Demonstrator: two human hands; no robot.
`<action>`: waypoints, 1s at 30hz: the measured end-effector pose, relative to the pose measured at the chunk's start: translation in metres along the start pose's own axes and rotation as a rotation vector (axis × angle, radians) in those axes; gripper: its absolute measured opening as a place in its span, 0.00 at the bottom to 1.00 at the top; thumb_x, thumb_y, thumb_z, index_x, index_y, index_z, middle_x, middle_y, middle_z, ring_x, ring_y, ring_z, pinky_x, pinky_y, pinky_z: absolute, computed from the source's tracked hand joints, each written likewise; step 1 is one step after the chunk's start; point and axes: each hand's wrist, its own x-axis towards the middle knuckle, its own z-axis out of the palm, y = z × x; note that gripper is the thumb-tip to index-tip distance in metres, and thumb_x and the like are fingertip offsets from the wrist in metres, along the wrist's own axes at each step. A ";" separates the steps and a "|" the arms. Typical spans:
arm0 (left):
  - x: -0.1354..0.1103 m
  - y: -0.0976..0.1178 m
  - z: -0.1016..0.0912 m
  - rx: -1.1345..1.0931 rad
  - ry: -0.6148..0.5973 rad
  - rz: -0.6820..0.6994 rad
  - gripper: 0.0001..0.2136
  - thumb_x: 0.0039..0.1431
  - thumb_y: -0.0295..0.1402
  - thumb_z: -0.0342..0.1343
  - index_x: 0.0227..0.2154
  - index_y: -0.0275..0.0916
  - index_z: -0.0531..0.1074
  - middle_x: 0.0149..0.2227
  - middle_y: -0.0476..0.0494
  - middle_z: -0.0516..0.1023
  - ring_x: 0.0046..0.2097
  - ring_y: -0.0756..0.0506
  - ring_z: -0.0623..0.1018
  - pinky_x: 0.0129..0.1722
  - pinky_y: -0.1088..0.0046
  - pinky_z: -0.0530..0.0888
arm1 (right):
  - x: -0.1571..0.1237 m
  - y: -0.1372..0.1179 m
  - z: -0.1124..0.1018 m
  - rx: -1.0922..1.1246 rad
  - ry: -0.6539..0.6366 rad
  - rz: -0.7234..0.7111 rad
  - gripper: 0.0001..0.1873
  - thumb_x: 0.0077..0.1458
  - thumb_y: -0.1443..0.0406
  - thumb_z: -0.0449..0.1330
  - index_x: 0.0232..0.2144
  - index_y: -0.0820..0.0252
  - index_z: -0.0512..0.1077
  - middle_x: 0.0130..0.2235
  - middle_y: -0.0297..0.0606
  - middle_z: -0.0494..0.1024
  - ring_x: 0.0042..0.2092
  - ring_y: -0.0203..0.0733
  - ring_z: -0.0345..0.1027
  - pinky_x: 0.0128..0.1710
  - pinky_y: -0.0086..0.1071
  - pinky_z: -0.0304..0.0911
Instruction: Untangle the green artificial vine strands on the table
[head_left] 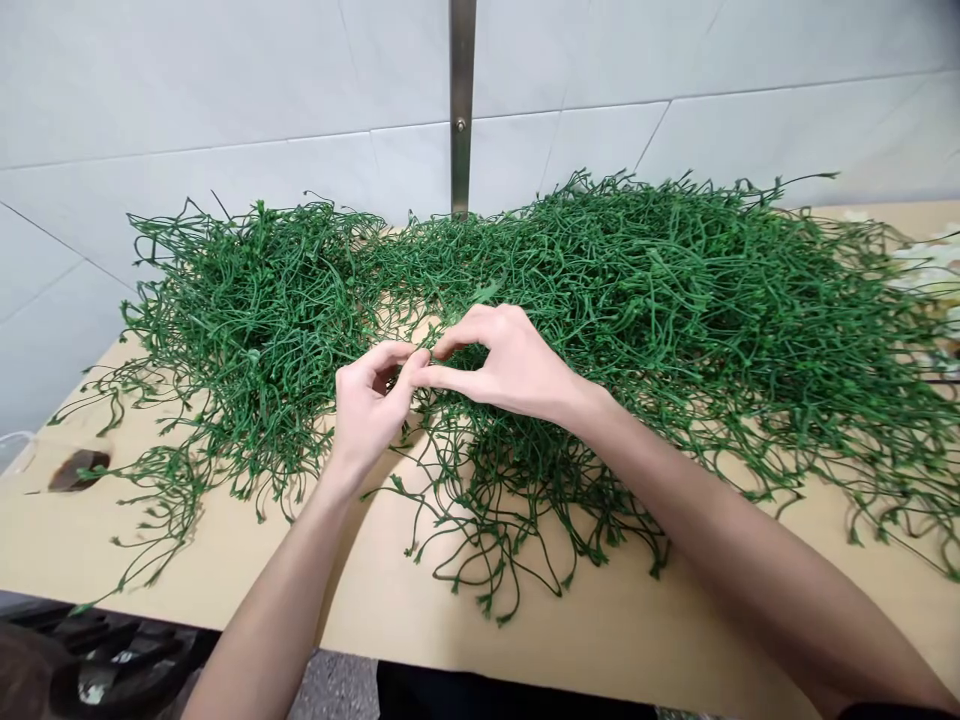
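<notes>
A big tangled heap of thin green plastic stems covers the back of a tan table, with a smaller clump at the left. My left hand and my right hand meet at the table's middle, fingertips together. Both pinch at green stems at the front of the heap. What exactly sits between the fingertips is too small to make out. Loose stem ends trail towards the front edge below my hands.
A grey tiled wall with a vertical metal strip stands behind the table. A dark brown patch marks the table's left end. Pale objects lie at the far right edge. Dark items sit below the front left corner.
</notes>
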 end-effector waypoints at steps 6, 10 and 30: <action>0.001 0.006 -0.002 0.101 -0.046 0.038 0.09 0.60 0.37 0.56 0.29 0.36 0.74 0.25 0.48 0.76 0.27 0.51 0.71 0.27 0.76 0.66 | 0.001 0.010 -0.006 -0.054 -0.079 -0.105 0.12 0.58 0.62 0.59 0.27 0.62 0.77 0.28 0.36 0.78 0.31 0.35 0.64 0.37 0.31 0.55; 0.000 0.007 -0.002 0.109 -0.113 0.048 0.10 0.61 0.37 0.54 0.29 0.37 0.73 0.26 0.49 0.75 0.28 0.51 0.71 0.29 0.75 0.66 | -0.001 0.003 -0.008 -0.285 -0.119 -0.148 0.14 0.58 0.64 0.55 0.24 0.64 0.74 0.25 0.37 0.74 0.34 0.40 0.61 0.41 0.37 0.51; -0.003 0.010 0.001 -0.008 -0.277 -0.051 0.12 0.62 0.40 0.52 0.27 0.38 0.69 0.24 0.51 0.67 0.26 0.51 0.66 0.27 0.74 0.63 | -0.003 0.008 0.011 -0.117 -0.003 -0.134 0.10 0.47 0.67 0.53 0.16 0.60 0.65 0.20 0.35 0.68 0.28 0.37 0.58 0.31 0.32 0.52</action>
